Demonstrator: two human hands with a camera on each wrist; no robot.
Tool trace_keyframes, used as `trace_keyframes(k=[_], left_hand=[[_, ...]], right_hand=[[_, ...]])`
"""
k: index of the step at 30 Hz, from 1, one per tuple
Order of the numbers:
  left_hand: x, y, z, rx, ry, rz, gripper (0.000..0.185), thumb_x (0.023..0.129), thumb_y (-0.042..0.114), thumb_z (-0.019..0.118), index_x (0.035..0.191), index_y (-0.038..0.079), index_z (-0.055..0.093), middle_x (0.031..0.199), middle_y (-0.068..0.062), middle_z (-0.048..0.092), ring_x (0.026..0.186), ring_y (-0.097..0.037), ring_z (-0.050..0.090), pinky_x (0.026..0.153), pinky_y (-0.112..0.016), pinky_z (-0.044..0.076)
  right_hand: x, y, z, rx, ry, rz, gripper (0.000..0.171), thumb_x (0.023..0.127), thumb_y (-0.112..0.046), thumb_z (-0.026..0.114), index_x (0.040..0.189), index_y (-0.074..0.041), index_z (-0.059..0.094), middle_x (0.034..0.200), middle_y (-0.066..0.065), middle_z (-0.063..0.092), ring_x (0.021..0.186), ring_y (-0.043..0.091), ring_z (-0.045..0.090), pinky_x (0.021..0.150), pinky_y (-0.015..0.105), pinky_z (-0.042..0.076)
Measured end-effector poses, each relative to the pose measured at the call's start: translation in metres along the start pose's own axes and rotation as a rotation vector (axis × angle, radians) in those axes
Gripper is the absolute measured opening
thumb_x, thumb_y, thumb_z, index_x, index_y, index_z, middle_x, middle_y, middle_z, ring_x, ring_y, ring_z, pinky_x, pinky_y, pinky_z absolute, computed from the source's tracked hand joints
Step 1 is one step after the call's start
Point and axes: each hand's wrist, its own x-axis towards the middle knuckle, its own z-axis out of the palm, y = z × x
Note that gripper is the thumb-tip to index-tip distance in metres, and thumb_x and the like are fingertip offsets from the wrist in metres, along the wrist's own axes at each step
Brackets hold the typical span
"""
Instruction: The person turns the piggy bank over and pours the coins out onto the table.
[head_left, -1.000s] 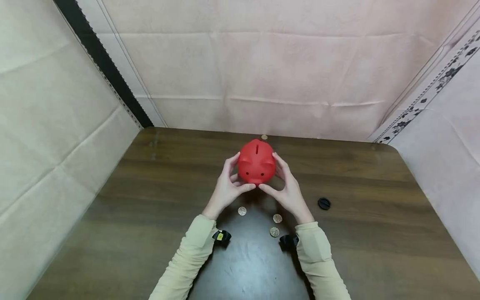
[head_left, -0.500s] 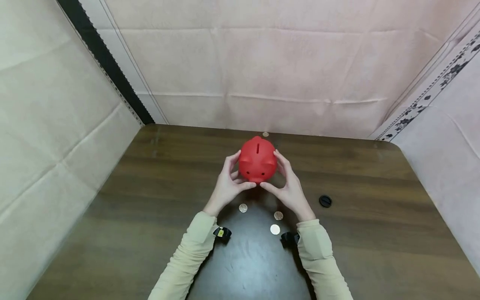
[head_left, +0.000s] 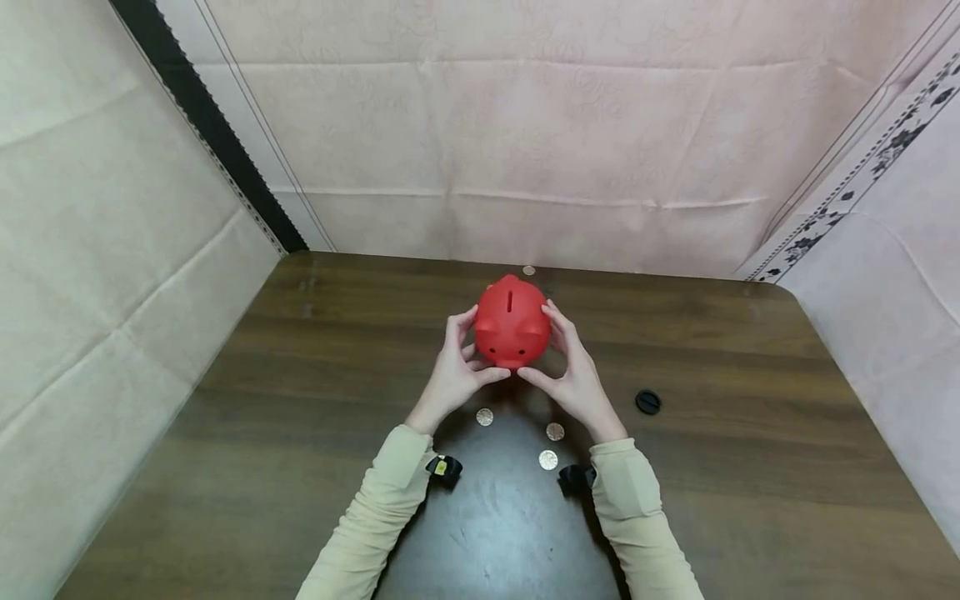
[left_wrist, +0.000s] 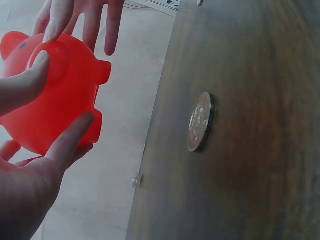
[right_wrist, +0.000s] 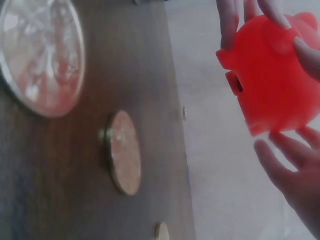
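A red piggy bank (head_left: 513, 329) is held up off the table between both hands, its coin slot on top and its snout toward me. My left hand (head_left: 456, 367) grips its left side, thumb at the front below the snout. On the other side my right hand (head_left: 576, 377) grips it the same way. In the right wrist view a dark opening shows in the underside of the piggy bank (right_wrist: 275, 75), between its feet. Below the hands, coins lie flat: one coin (head_left: 484, 417) at left, another coin (head_left: 555, 432) at right and a nearer coin (head_left: 548, 460).
A round black plug (head_left: 648, 402) lies on the wooden table (head_left: 750, 467), right of my right hand. One more coin (head_left: 528, 270) sits by the table's far edge. Pale cloth (head_left: 570, 133) hangs behind the table and along both sides.
The piggy bank has shifted slightly left in both hands' hold, and a small yellowish bit now shows at its upper left edge. The coins and black plug stay put.
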Motion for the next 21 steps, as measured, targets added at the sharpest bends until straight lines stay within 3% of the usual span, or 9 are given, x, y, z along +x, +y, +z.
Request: trace_keyframes(k=[8, 14, 17, 21], left_hand=[[-0.001, 0.001, -0.001, 0.024, -0.015, -0.020, 0.092, 0.075, -0.001, 0.080, 0.144, 0.015, 0.020, 0.152, -0.008, 0.032, 0.125, -0.039, 0.055, 0.093, -0.045, 0.054], [-0.003, 0.005, -0.010, 0.050, -0.039, -0.014, 0.094, 0.074, 0.003, 0.081, 0.144, 0.020, 0.020, 0.149, -0.007, 0.036, 0.123, -0.036, 0.056, 0.094, -0.045, 0.054], [-0.002, 0.010, -0.016, 0.080, -0.035, -0.023, 0.091, 0.074, 0.008, 0.082, 0.144, 0.022, 0.027, 0.146, -0.006, 0.043, 0.115, -0.033, 0.062, 0.093, -0.043, 0.055], [-0.004, 0.019, -0.020, 0.156, -0.001, -0.092, 0.076, 0.077, 0.024, 0.082, 0.141, 0.022, 0.040, 0.131, -0.006, 0.060, 0.095, -0.029, 0.068, 0.084, -0.037, 0.059]], right_hand=[[-0.002, -0.007, 0.001, -0.070, -0.011, -0.014, 0.087, 0.076, 0.003, 0.077, 0.148, -0.005, 0.030, 0.159, 0.017, 0.024, 0.136, 0.037, 0.043, 0.106, 0.056, 0.042], [-0.001, -0.001, 0.002, -0.069, 0.006, -0.099, 0.083, 0.073, 0.006, 0.078, 0.144, 0.000, 0.035, 0.156, 0.022, 0.027, 0.134, 0.040, 0.043, 0.101, 0.059, 0.045], [0.002, 0.011, 0.001, -0.075, 0.035, -0.108, 0.084, 0.073, 0.003, 0.079, 0.145, -0.003, 0.035, 0.153, 0.020, 0.032, 0.133, 0.037, 0.044, 0.100, 0.060, 0.045], [0.005, 0.020, -0.001, -0.070, 0.073, -0.045, 0.080, 0.079, -0.006, 0.077, 0.148, -0.015, 0.037, 0.145, 0.013, 0.038, 0.128, 0.028, 0.045, 0.103, 0.057, 0.044]])
